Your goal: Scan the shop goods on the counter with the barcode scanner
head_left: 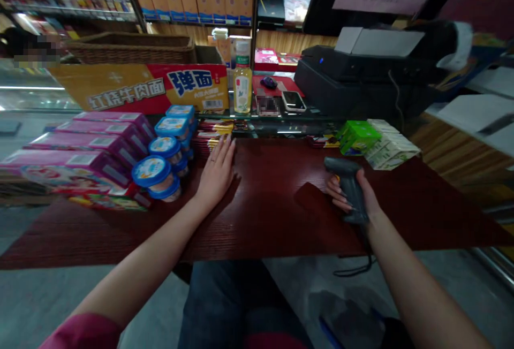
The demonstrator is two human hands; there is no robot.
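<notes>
My left hand (217,171) lies flat, fingers stretched out, on the dark red counter (273,215), just right of a row of blue-lidded cups (163,164). My right hand (352,194) is wrapped round the handle of a grey barcode scanner (347,183), whose head points left over the counter. The scanner's cable hangs off the counter's front edge.
Purple boxes (88,148) are stacked at the left. A large noodle carton (140,88), a drink bottle (242,84) and a phone (293,100) sit behind. Green and white packs (375,143) lie at the right, below a black printer (361,76).
</notes>
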